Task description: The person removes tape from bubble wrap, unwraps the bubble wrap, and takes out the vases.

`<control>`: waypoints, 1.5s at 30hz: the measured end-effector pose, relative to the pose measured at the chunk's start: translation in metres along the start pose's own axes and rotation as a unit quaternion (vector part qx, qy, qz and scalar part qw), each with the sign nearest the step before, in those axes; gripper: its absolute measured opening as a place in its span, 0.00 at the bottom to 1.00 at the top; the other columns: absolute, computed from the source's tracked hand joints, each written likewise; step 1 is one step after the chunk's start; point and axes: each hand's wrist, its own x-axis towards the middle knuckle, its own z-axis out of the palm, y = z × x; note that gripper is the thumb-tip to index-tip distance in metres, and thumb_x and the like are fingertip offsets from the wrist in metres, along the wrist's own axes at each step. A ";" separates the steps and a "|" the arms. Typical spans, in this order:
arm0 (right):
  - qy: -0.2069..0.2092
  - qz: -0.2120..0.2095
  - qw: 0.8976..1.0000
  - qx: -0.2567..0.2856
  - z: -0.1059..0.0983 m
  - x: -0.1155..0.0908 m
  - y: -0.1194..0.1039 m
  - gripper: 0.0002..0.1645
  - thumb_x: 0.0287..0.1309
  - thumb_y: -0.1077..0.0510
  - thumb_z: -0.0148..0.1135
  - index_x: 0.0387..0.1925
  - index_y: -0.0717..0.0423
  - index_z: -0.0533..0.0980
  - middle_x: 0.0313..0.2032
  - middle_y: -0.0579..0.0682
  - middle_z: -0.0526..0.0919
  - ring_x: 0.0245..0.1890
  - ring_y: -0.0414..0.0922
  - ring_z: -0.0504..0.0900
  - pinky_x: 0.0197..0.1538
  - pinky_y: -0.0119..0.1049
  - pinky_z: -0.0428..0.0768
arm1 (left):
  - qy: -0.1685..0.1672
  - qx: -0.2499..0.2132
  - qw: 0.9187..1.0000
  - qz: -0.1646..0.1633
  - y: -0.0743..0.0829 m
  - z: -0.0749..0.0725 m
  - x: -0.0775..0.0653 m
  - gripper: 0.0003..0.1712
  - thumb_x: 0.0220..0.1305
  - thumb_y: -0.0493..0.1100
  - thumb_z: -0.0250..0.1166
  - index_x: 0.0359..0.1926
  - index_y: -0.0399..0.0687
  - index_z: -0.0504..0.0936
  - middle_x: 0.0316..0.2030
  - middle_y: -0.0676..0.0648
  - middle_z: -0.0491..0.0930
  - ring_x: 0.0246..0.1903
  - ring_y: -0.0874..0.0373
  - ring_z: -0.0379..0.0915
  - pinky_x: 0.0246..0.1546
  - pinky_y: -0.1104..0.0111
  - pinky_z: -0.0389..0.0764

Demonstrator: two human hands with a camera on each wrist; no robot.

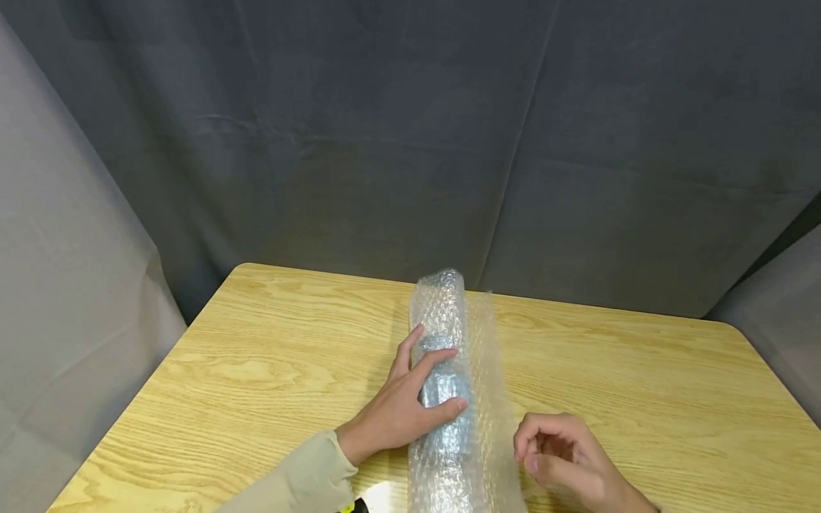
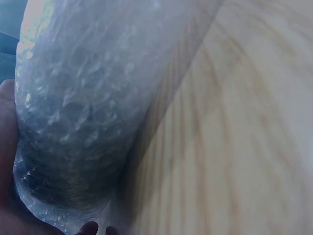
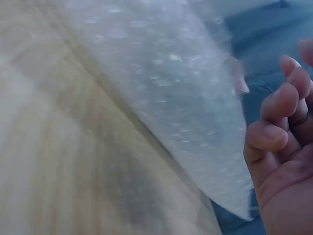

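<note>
A bluish, roughly cylindrical object [image 1: 447,438] lies inside clear bubble wrap [image 1: 442,303] on the wooden table [image 1: 308,342]; its exact kind is blurred by the layers. My left hand [image 1: 400,410] holds the wrapped roll from the left, its fingers curving over the top and the thumb nearer me. The left wrist view shows the roll's rounded side [image 2: 83,112] close up, resting on the wood. My right hand [image 1: 571,456] is to the right of the wrap's loose flap [image 1: 494,399], apart from it, fingers loosely curled and holding nothing. In the right wrist view its palm [image 3: 293,186] is bare.
A small black-and-yellow item [image 1: 355,506] shows at the bottom edge, beside the left sleeve [image 1: 304,474]. Dark grey cloth [image 1: 385,142] hangs behind the table, and lighter grey cloth [image 1: 70,285] hangs at the left side.
</note>
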 end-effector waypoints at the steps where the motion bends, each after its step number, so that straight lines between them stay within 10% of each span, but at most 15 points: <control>1: 0.002 -0.005 1.000 0.001 -0.002 0.000 -0.002 0.23 0.48 0.86 0.36 0.37 0.67 0.73 0.20 0.55 0.68 0.16 0.45 0.64 0.17 0.26 0.68 | -0.001 0.000 1.000 0.000 0.000 0.000 0.000 0.37 0.67 0.69 0.64 0.74 0.80 0.64 0.83 0.56 0.26 0.81 0.36 0.47 0.67 0.36 0.71; 17: 0.042 -0.027 0.997 -0.052 -0.021 0.004 -0.033 0.30 0.46 0.89 0.34 0.39 0.65 0.74 0.24 0.53 0.69 0.19 0.45 0.64 0.18 0.34 0.67 | -0.003 0.000 1.000 -0.003 0.000 0.000 -0.001 0.37 0.66 0.70 0.64 0.74 0.82 0.63 0.83 0.57 0.24 0.81 0.33 0.44 0.66 0.32 0.69; 28: 0.142 0.117 0.960 -0.209 -0.006 0.008 -0.057 0.20 0.65 0.79 0.52 0.38 0.53 0.79 0.22 0.48 0.72 0.18 0.42 0.70 0.22 0.36 0.71 | -0.003 -0.002 1.000 -0.003 0.001 -0.001 -0.001 0.37 0.66 0.70 0.64 0.74 0.82 0.64 0.83 0.58 0.25 0.81 0.35 0.44 0.67 0.33 0.69; 36: 0.181 0.135 0.935 -0.275 0.013 0.012 -0.058 0.18 0.65 0.76 0.59 0.37 0.49 0.80 0.25 0.43 0.76 0.23 0.38 0.74 0.25 0.35 0.73 | -0.002 -0.001 1.000 -0.002 0.000 0.000 0.000 0.37 0.66 0.70 0.64 0.74 0.82 0.64 0.83 0.58 0.25 0.81 0.35 0.45 0.67 0.33 0.70; 45: 0.163 0.104 0.928 -0.319 0.041 0.027 -0.051 0.22 0.60 0.76 0.65 0.39 0.43 0.78 0.32 0.37 0.82 0.31 0.34 0.79 0.36 0.29 0.82 | -0.001 0.004 1.000 -0.005 0.001 0.000 -0.001 0.38 0.65 0.71 0.64 0.74 0.83 0.63 0.84 0.57 0.25 0.80 0.34 0.47 0.67 0.33 0.70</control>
